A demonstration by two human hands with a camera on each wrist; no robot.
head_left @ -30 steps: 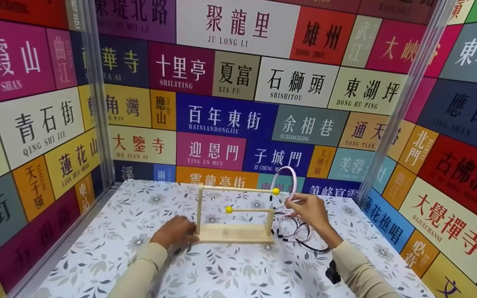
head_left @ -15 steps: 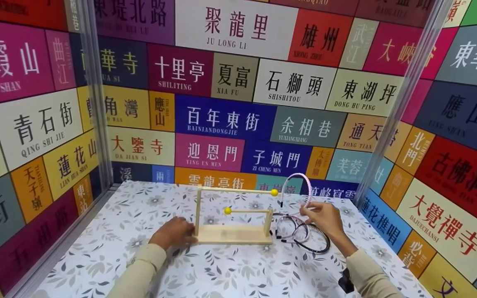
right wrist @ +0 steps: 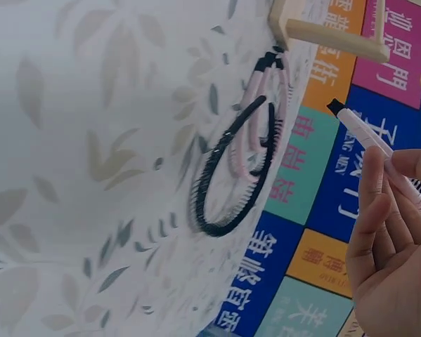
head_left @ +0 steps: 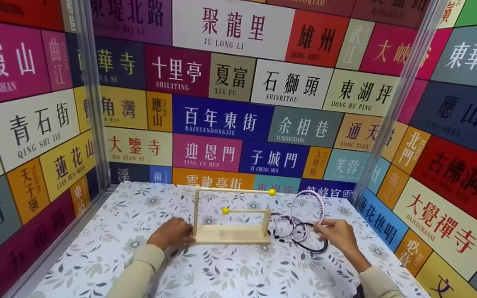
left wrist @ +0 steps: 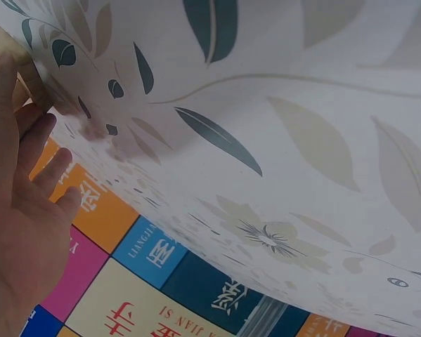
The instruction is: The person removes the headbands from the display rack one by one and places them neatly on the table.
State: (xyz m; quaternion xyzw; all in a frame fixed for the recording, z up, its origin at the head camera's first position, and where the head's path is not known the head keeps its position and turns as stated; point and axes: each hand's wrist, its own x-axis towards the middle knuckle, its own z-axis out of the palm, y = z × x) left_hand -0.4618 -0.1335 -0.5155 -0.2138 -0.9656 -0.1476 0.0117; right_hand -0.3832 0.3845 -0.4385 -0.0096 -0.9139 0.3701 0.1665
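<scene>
A pale wooden stand [head_left: 232, 236] has two horizontal rods, each tipped with a yellow ball [head_left: 272, 192]. My left hand [head_left: 171, 234] holds the left end of its base; in the left wrist view the fingers bend beside the wood [left wrist: 33, 83]. To the right of the stand, my right hand [head_left: 338, 235] pinches a pink headband [right wrist: 368, 133] with black tips, raised above the table. Below it a black headband [right wrist: 203, 189] and pink headbands [right wrist: 255, 91] lie overlapping on the table, beside the stand's right end.
The table [head_left: 222, 273] wears a white cloth with grey leaves and flowers. Colourful panels with printed place names [head_left: 230, 118] enclose it at the back and both sides. Clear corner posts [head_left: 93, 95] stand where the panels meet.
My right hand has moved right and toward me, carrying the pink headband away from the upper rod's ball and lower. The left hand stays at the stand's left end.
</scene>
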